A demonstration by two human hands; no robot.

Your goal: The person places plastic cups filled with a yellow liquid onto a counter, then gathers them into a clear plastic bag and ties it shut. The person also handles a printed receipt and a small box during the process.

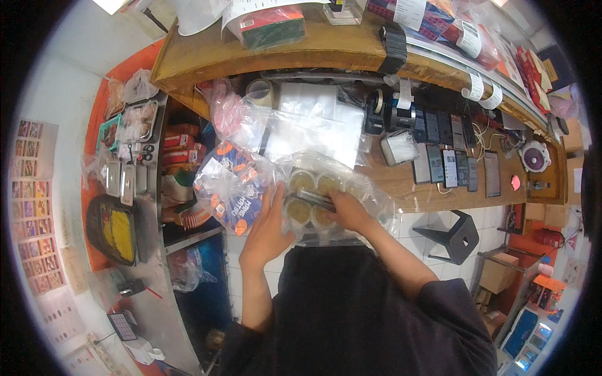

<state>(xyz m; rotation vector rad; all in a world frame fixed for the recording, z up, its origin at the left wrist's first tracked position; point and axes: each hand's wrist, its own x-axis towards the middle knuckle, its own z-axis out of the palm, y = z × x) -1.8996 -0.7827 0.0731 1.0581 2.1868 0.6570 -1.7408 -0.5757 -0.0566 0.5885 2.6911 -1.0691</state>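
A clear plastic bag (371,207) lies at the table's front edge, before my body. In it sit several round tubs (299,211) with yellowish-green contents. My right hand (350,211) reaches over the tubs, its fingers closed on a thin grey, stick-like bundle (311,198); whether this bundle is inside the bag or on top I cannot tell. Flat along the bag's left side is my left hand (265,230), thumb apart from its fingers. Left of it stands a blue and orange printed box (235,188) wrapped in clear plastic.
Clear plastic sheets or bags (310,122) lie behind the tubs, near a tape roll (259,92). Several phones (450,167) and a small fan (535,156) are on the right. A wooden shelf (282,58) overhangs the back. A steel counter (155,254) runs along the left; a black stool (451,237) stands below right.
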